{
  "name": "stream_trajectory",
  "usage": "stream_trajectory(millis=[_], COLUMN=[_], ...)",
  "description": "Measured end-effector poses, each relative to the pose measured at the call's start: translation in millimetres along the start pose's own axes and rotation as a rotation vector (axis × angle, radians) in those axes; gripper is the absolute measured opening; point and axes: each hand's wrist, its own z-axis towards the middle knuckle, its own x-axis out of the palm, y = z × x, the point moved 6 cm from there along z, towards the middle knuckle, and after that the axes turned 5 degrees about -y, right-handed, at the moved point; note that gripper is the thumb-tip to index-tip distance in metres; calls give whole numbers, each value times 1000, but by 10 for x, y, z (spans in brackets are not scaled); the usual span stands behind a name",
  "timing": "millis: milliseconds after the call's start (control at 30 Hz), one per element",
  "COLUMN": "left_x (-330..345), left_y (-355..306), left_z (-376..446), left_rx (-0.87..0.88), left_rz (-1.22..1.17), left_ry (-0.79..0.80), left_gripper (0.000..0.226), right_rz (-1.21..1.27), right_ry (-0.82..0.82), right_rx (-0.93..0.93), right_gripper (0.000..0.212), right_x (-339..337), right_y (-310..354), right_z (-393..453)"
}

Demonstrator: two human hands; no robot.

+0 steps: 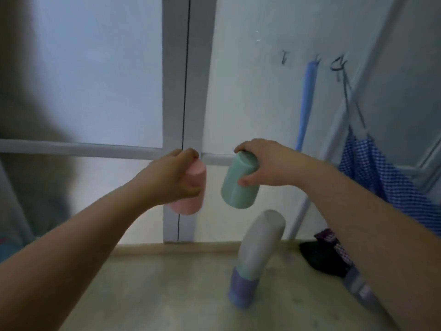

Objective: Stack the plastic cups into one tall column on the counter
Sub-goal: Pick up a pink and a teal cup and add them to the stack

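Note:
My left hand (175,174) holds a pink plastic cup (193,192) upside down, in the air above the counter. Just to its right, my right hand (265,161) grips a green plastic cup (236,187), also upside down and slightly tilted. The two cups are close together but apart. Below them a column of stacked cups (253,256) stands on the beige counter (155,295): a purple cup at the bottom, a green one above it, a grey-white one on top. The column looks bent in this wide view.
Behind the counter is a frosted window with a grey frame (183,91). A blue-handled tool (306,101) leans at the right, next to a blue checked cloth (372,168) on a hook. A dark bundle (327,254) lies on the counter under my right forearm.

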Motion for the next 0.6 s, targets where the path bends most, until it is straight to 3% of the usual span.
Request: stream_trajectory(millis=[133,300,600], left_x=[199,426,541], left_y=[-463,-651,-708], left_z=[182,212,164], left_rx=[82,46,55], left_rz=[-63,-130,-142], left_ry=[14,43,48], left_gripper=[66,65,67], right_rz=[12,34,164], right_ry=[49,110,141], right_rx=[110,193,200], right_gripper=[63,60,65], right_x=[-40,155,622], right_y=[-381,-705,-871], right_z=[-307,-497,-536])
